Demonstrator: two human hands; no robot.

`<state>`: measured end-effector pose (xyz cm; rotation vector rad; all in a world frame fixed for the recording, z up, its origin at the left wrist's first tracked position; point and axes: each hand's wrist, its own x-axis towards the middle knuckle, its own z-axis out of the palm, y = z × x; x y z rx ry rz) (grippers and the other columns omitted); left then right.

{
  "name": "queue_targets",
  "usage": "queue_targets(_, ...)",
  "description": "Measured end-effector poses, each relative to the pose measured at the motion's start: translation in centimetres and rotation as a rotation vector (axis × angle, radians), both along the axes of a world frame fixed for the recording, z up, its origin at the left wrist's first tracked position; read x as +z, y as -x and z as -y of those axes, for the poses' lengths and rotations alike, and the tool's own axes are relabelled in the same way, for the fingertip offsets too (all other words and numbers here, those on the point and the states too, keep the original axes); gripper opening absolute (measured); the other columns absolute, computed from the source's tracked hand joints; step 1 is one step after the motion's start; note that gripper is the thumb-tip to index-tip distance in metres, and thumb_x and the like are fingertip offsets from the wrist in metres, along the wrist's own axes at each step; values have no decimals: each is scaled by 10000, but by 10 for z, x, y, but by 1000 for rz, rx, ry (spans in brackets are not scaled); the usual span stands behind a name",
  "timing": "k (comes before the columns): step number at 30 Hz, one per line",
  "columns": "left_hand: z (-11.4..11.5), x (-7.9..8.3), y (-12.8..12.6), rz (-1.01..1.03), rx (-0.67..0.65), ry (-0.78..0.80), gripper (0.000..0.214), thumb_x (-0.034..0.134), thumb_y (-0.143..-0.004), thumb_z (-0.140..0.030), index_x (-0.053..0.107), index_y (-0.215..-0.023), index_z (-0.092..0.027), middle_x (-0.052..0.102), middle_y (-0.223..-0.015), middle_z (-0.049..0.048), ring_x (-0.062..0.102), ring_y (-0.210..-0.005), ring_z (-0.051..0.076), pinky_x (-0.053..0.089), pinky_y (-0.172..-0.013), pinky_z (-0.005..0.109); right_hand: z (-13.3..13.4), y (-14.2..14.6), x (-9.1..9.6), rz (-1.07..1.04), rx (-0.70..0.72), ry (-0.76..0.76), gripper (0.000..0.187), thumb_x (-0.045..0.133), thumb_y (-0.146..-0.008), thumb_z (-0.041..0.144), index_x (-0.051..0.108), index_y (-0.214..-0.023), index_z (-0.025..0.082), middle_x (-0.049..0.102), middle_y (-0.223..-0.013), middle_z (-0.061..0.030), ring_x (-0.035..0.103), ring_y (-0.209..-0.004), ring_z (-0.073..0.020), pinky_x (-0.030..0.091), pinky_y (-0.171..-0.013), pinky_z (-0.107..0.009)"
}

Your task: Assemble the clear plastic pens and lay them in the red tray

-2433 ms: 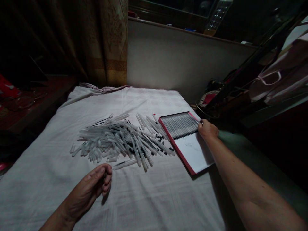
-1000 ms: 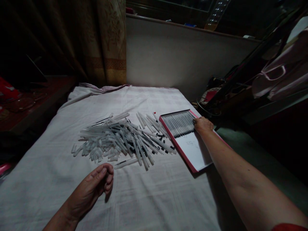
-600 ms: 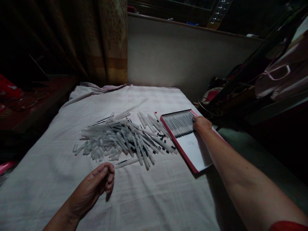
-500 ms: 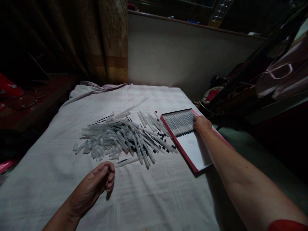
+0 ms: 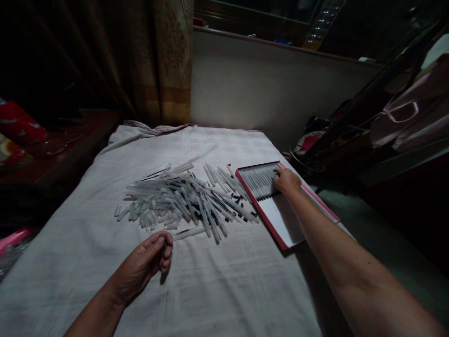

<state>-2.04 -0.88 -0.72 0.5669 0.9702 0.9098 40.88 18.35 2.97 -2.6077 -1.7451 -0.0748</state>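
Note:
My right hand (image 5: pixel 288 181) is over the shallow box (image 5: pixel 271 229) with pink-red edges, its curled fingertips touching the row of clear pens (image 5: pixel 257 180). The pens lie side by side in the box's far part, dark tips toward me; whatever is between my fingers is hidden. White paper (image 5: pixel 287 222) shows in the nearer part of the box. My left hand (image 5: pixel 149 257) rests near the cloth's front, fingers curled in with nothing visible in them. Just beyond it lies a heap of loose pen parts (image 5: pixel 178 196): clear barrels, caps and dark refills.
Small black plugs (image 5: pixel 236 199) lie scattered between the heap and the box. A white checked cloth (image 5: pixel 210 290) covers the surface. A dark side table (image 5: pixel 70 145) with red items stands left, a curtain (image 5: pixel 173 70) and wall behind. A bag (image 5: pixel 407 112) hangs at right.
My right hand has shifted slightly left over the row of pens, uncovering more of the box's right edge. The left hand keeps its curled pose. The view has turned a little.

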Motion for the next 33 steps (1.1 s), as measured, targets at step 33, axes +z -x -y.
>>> queue_targets(33,18,7,-20,-856,187,-906,187,729,-792,-375,730,-927,-246,703,-991,90,616,-1000,284,450,-954,413,200,188,-28,-817,640,-464,227,517,-901,243,731,-972,216,743,-950,-81,684,-914,-204,525,-857,-311)
